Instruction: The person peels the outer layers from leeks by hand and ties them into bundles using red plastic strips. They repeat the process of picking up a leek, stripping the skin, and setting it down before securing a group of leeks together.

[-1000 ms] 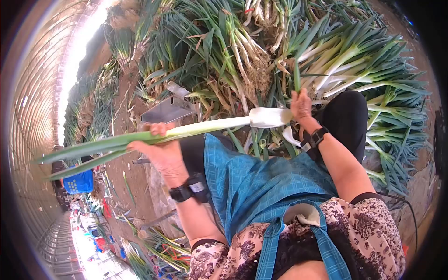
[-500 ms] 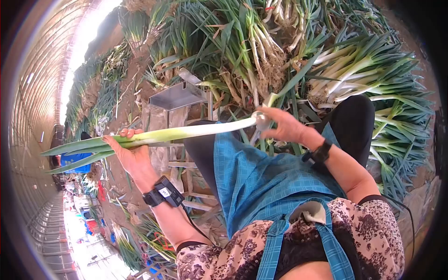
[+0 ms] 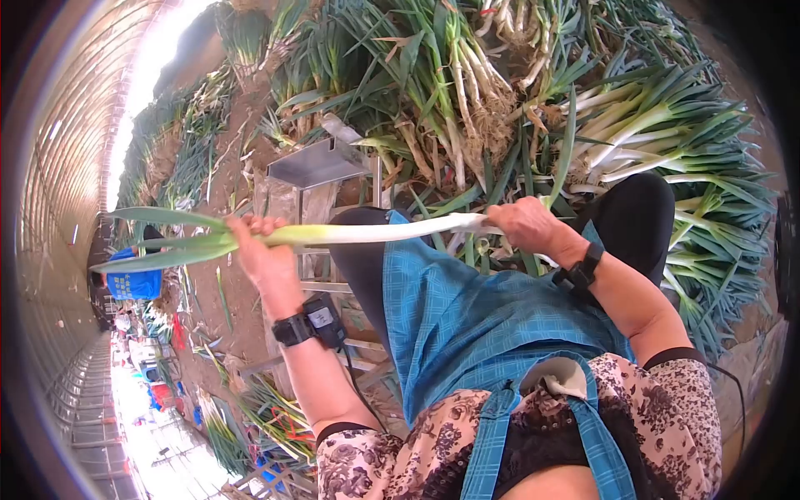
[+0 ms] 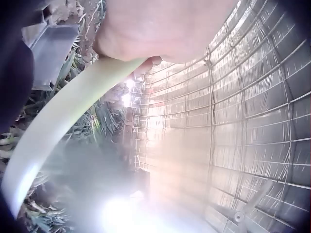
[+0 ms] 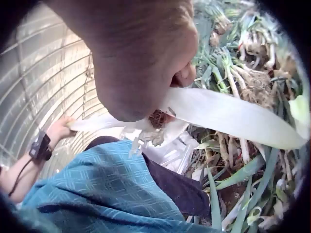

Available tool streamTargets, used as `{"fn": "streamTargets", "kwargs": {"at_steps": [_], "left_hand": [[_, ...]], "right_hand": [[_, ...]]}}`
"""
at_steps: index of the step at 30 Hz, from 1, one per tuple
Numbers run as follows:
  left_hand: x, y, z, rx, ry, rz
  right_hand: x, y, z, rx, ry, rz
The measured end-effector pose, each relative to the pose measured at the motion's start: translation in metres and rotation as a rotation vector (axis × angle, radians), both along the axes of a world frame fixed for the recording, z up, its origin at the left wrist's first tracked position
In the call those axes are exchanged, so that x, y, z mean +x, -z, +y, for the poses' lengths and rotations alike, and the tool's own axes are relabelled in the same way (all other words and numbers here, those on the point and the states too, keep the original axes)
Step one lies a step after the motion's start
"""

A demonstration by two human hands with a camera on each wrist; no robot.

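Leek (image 3: pixel 367 234) stretches between hands (image 3: pixel 268 254) (image 3: pixel 533 227) (leaf tips (image 3: pixel 125 215) jutting free beyond the left).

no text can be read for certain. in the head view, rows of small yellow characters (image 3: pixel 132 285) stand on a blue item (image 3: pixel 147 291) at the far left, near the curved wall of the tunnel (image 3: pixel 62 208); they look like printed writing, but are too small and blurred to make out. a pale label (image 3: pixel 320 316) sits on the black device (image 3: pixel 332 332) strapped at the person's left wrist, and whatever marks it bears are too faint to tell as letters or numbers.
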State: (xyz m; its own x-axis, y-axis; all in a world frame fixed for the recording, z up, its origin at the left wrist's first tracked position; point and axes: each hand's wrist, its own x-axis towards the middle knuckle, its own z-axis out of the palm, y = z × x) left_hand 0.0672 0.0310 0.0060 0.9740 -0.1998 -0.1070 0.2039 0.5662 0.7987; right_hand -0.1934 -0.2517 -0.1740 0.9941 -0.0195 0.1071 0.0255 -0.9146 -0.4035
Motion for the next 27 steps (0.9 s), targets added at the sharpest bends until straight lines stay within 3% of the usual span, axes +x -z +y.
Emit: {"fn": "streamTargets", "kwargs": {"at_steps": [2,4,5,7,8,9,10,11,12,13,15,17,18,20,21,22,23,25,26,27], "left_hand": [[0.005,-0.015,0.010,0.172,-0.263,-0.093],[0.020,-0.024,0.029,0.133,-0.218,-0.098],[0.023,-0.028,0.034,0.089,-0.178,-0.107],[0.019,-0.031,0.025,0.130,-0.217,-0.140],[0.020,-0.028,0.023,0.082,-0.211,-0.084],[0.020,-0.023,0.019,0.036,-0.198,-0.023],[0.021,-0.016,0.015,0.029,-0.176,-0.014],[0.022,-0.008,0.012,0.017,-0.157,0.022],[0.021,0.000,0.010,0.007,-0.139,0.059],[0.020,0.006,0.008,0.004,-0.118,0.071],[0.015,0.014,0.002,-0.008,-0.131,0.113],[0.012,0.018,-0.002,0.037,-0.141,0.116],[0.015,0.020,-0.001,0.008,-0.142,0.150],[0.024,0.029,0.012,-0.008,-0.109,0.154],[0.021,0.033,0.019,0.141,-0.084,-0.003],[0.015,0.041,0.022,0.273,-0.033,-0.159],[0.015,0.051,0.033,0.724,0.000,-0.469],[0.033,0.060,0.047,0.668,0.089,-0.460],[0.035,0.056,0.044,0.269,0.104,-0.195],[0.038,0.049,0.044,0.249,0.173,-0.189]], "right_hand": [[-0.023,0.023,-0.029,0.029,0.144,0.221],[-0.025,0.022,-0.041,0.002,0.224,0.539],[-0.022,0.012,-0.035,0.005,0.222,0.540],[-0.012,-0.005,-0.025,0.271,0.226,0.378],[-0.004,0.005,-0.017,0.428,0.231,0.264],[0.008,0.009,-0.007,0.744,0.217,0.229],[0.017,0.027,0.002,0.975,0.127,0.023],[0.020,-0.008,0.014,1.281,0.140,0.051],[0.022,-0.010,0.023,1.604,0.108,0.115],[0.021,-0.035,0.033,1.825,0.135,0.020],[0.025,-0.025,0.034,2.234,-0.002,0.052],[0.021,-0.022,0.023,2.207,-0.084,0.138],[0.017,-0.029,0.025,2.062,0.055,0.086],[0.025,-0.035,0.037,2.051,0.150,-0.071],[0.027,-0.039,0.040,2.017,0.255,-0.236],[0.030,-0.038,0.041,1.978,0.229,-0.239],[0.031,-0.034,0.039,1.928,0.227,-0.259],[0.025,-0.027,0.030,1.939,0.081,-0.123],[0.022,-0.024,0.029,1.792,0.084,-0.040],[0.018,-0.020,0.026,1.653,0.083,0.056]]}}
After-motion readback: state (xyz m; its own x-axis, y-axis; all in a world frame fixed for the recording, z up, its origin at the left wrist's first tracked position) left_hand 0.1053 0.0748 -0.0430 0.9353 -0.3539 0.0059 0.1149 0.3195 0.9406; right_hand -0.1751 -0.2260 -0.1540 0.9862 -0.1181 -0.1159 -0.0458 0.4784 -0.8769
